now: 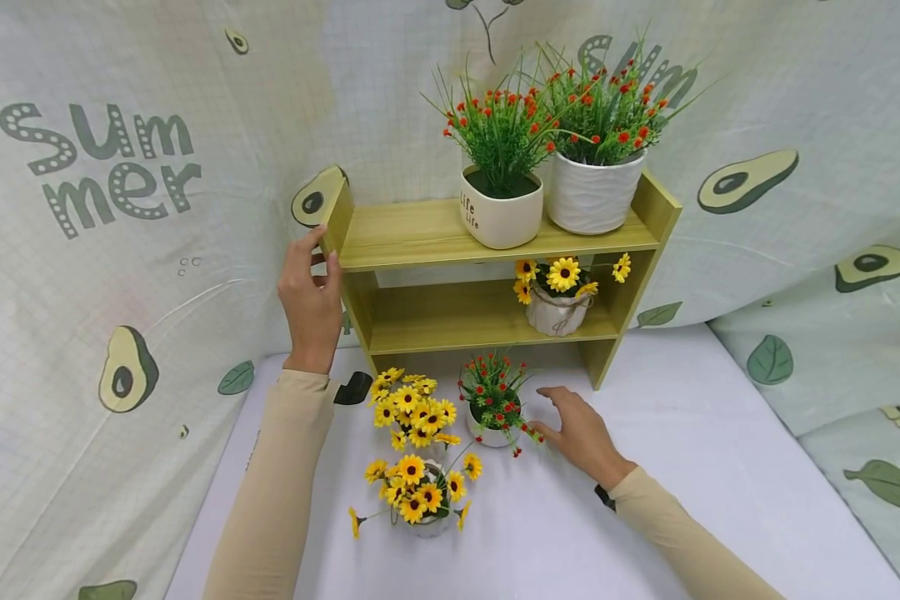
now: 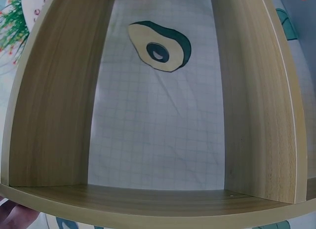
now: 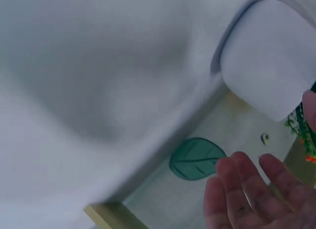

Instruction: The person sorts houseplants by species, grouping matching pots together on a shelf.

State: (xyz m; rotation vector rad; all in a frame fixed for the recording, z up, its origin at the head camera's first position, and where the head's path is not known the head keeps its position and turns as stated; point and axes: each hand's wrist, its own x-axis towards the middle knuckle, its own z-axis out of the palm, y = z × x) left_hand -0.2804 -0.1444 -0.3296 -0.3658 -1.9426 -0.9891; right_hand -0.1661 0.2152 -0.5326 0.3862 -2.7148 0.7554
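Note:
My left hand is at the left side panel of a two-tier wooden shelf, its thumb by the front edge and its curled fingers on the outer side. In the left wrist view, part of that hand shows outside the panel. On the table, a small potted plant with red flowers stands in front of the shelf. Just right of it is my right hand, thumb and fingers apart and holding nothing. The right wrist view shows that hand's loosely bent fingers and a white pot.
Two pots of yellow flowers stand on the table left of the red-flowered one. The shelf's top tier bears two larger red-flowered plants. On its lower tier sits a yellow-flowered pot. Patterned cloth hangs behind.

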